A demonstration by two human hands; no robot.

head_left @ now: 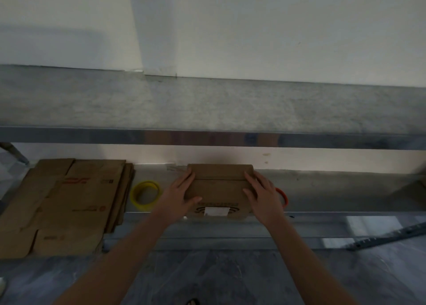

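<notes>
Head view — forward and down, near the shelf (322,186).

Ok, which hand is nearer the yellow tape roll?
Left. The left hand rests on the cardboard box at its left end, beside the yellow tape roll; the right hand rests on its right end.

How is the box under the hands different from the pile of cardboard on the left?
The box is folded up into a closed shape; the cardboard pile lies flattened in sheets. The left hand and right hand rest on the box; nothing touches the cardboard pile. The box bears a white label on its near side; the cardboard pile shows red print. Both are brown cardboard on the same shelf.
</notes>
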